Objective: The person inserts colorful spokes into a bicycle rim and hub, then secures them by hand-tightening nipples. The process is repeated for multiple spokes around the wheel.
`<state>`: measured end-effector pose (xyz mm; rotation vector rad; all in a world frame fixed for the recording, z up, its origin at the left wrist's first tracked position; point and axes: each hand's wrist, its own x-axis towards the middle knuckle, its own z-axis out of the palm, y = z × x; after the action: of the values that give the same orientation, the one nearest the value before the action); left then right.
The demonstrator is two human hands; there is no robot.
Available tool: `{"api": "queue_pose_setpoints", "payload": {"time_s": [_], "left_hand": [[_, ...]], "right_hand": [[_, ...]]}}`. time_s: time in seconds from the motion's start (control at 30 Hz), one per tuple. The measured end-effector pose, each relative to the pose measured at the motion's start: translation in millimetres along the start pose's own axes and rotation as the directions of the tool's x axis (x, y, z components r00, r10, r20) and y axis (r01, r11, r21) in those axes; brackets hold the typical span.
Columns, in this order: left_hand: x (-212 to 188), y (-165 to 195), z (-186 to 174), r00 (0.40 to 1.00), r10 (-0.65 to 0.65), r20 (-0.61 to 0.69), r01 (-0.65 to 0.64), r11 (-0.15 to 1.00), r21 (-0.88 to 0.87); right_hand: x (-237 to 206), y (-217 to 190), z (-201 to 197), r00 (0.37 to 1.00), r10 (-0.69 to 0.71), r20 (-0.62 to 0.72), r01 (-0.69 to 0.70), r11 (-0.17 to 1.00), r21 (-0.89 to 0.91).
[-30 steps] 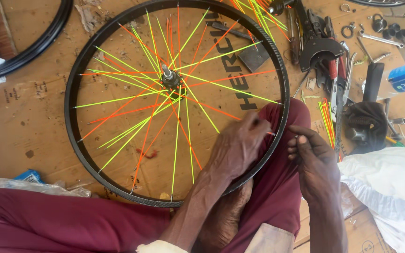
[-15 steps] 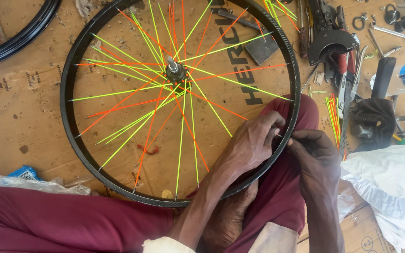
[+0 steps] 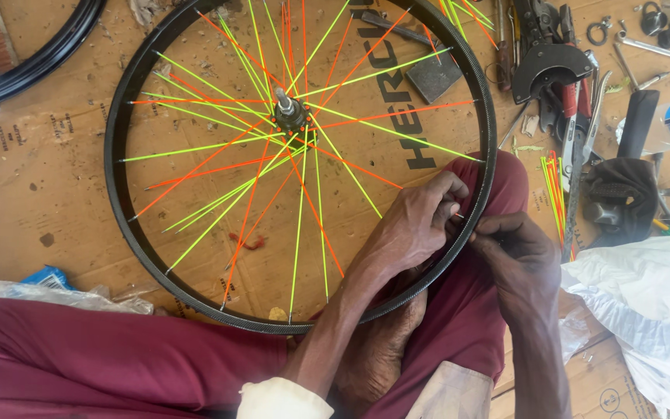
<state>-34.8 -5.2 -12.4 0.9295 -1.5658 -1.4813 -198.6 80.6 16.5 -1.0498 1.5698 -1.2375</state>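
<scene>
At rim (image 3: 484,101), left hand (image 3: 416,225) pinches (right hand (image 3: 523,260) outside).

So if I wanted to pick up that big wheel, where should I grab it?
Probably the black rim, on its bare left side, coming from outside the wheel. The rim is thick and round, easy to wrap fingers about. The spokes are thin and crowd toward the hub, and the left hand and right hand already hold the right side, over the knee.

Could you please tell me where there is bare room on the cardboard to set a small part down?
Bare cardboard lies left of the rim, below the tyre. Right of the rim, tools and plastic sheet crowd it.
</scene>
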Motion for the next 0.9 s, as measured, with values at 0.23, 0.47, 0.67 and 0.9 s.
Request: {"api": "queue_pose_setpoints", "payload": {"time_s": [0.23,0.47,0.67,0.9], "left_hand": [[-1,4,-8,0.997,0.032,0.077,-0.026,0.997,-0.078],[-2,15,-15,0.974,-0.151,0.166,0.183,0.962,-0.201],[-2,11,-19,0.989,-0.016,0.144,0.034,0.993,-0.117],[-4,4,-19,0.983,-0.009,0.186,0.024,0.997,-0.077]], "right_hand": [[1,3,-3,1.000,-0.011,0.009,0.011,1.000,-0.015],[5,0,-8,0.996,0.028,0.082,-0.030,0.999,0.024],[3,2,-5,0.999,0.030,0.037,-0.032,0.998,0.048],[7,-11,-5,0.988,0.151,0.009,-0.145,0.961,-0.235]]}}
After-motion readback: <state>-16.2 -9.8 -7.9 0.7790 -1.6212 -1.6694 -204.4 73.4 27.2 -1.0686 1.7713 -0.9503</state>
